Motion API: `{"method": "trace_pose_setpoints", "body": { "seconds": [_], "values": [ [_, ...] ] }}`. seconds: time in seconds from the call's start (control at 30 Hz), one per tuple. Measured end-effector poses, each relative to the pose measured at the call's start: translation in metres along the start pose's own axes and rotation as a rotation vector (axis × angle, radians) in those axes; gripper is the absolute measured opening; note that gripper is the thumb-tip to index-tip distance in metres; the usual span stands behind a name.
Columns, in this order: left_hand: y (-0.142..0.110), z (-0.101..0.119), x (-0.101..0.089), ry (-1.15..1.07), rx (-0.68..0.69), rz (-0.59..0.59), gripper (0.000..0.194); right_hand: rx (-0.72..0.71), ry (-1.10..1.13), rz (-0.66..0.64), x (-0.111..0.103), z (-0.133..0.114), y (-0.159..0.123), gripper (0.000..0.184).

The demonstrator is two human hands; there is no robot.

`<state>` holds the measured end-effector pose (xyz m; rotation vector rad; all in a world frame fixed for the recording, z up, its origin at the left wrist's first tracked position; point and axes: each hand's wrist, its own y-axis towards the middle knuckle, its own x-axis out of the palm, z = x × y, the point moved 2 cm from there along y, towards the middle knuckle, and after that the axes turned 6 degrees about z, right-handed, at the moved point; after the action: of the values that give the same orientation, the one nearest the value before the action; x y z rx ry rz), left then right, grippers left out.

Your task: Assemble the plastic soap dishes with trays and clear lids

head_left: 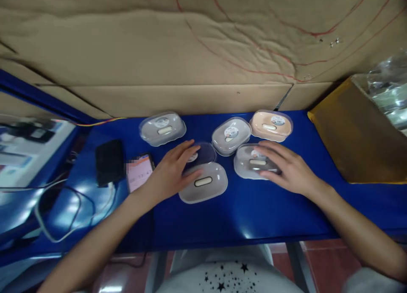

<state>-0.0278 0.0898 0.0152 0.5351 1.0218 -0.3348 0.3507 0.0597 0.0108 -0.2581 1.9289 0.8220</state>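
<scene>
Several oval plastic soap boxes with translucent lids lie on a blue table top point(254, 216). My left hand point(171, 172) rests over a dark soap box point(203, 154), its fingertips on the lid, and its thumb side lies against a frosted soap box point(203, 183) in front. My right hand point(286, 168) is spread over a clear soap box point(246, 161), hiding much of its lid. Behind them stand a grey soap box point(162, 128), another grey soap box point(231, 135) and a peach soap box point(271, 125), each with a round label.
A smartphone point(140, 172) with a lit screen and a black power bank point(110, 162) lie left of my left hand, with a white cable point(76, 212) looped beside them. A brown padded envelope point(359, 136) lies at the right. A cardboard wall point(159, 51) stands behind the table.
</scene>
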Motion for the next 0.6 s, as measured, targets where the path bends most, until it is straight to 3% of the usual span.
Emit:
{"method": "trace_pose_setpoints", "body": {
  "seconds": [0.1, 0.23, 0.33, 0.43, 0.5, 0.6],
  "values": [
    [0.002, 0.007, 0.001, 0.106, 0.074, 0.016, 0.047, 0.164, -0.056, 0.004, -0.005, 0.010, -0.004, 0.057],
    [0.009, 0.009, -0.015, 0.193, 0.102, 0.050, 0.045, 0.261, -0.074, -0.032, -0.007, 0.020, -0.012, 0.049],
    [0.030, -0.022, -0.036, 0.235, -0.034, 0.049, 0.054, 0.232, -0.185, -0.022, -0.014, 0.031, -0.011, 0.052],
    [0.054, -0.068, -0.054, 0.221, -0.257, -0.112, 0.087, 0.183, -0.231, 0.050, -0.024, 0.048, 0.004, 0.052],
    [0.067, -0.090, -0.063, 0.190, -0.298, -0.135, 0.083, 0.177, -0.236, 0.073, -0.026, 0.066, 0.021, 0.058],
    [0.075, -0.103, -0.070, 0.135, -0.286, -0.182, 0.077, 0.249, -0.189, -0.039, -0.021, 0.099, 0.045, 0.070]
  ]
}}
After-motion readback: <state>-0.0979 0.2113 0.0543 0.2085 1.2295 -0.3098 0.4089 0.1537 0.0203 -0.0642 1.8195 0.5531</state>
